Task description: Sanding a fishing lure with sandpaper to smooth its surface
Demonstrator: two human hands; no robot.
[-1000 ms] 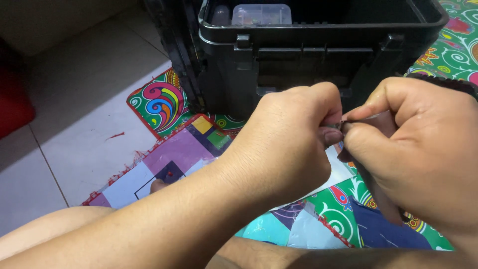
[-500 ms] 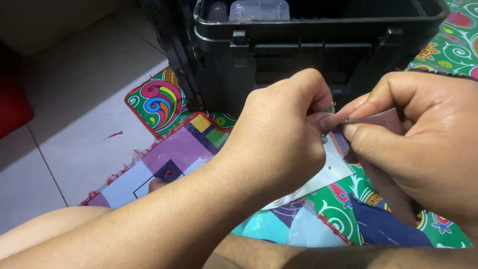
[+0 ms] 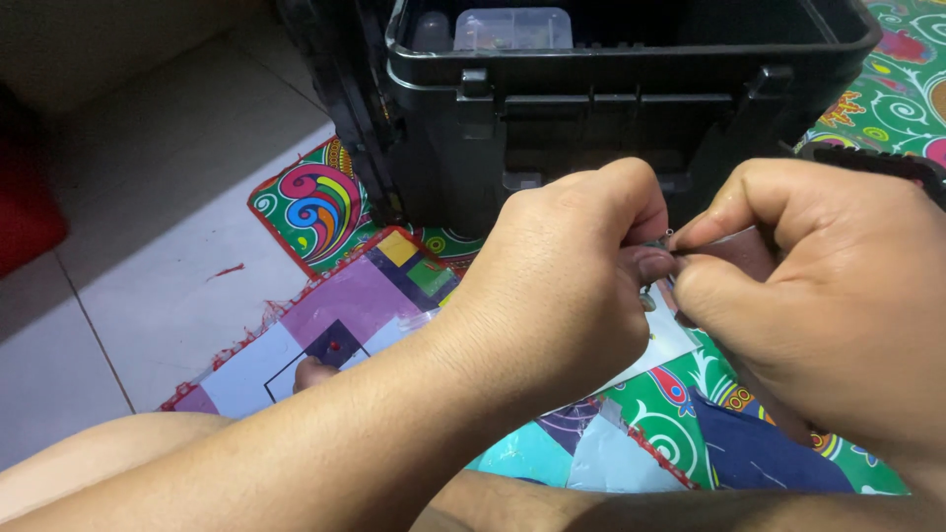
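Note:
My left hand (image 3: 562, 286) and my right hand (image 3: 808, 286) meet fingertip to fingertip in front of a black plastic toolbox (image 3: 631, 89). Between the pinched fingers of both hands sits a tiny metal piece (image 3: 662, 239); only a glint of it shows, and its shape is hidden by the fingers. My left fist covers most of what lies below it. Both hands hover above a colourful patterned cloth (image 3: 325, 207) spread on the floor.
The open toolbox holds a small clear plastic case (image 3: 512, 28) at its back. Light floor tiles (image 3: 148, 276) lie to the left, with a red object (image 3: 25, 207) at the far left edge. My bare knee (image 3: 108, 463) is at the bottom left.
Both hands have shifted slightly down and stay pinched together on the small piece; the view has tilted a little.

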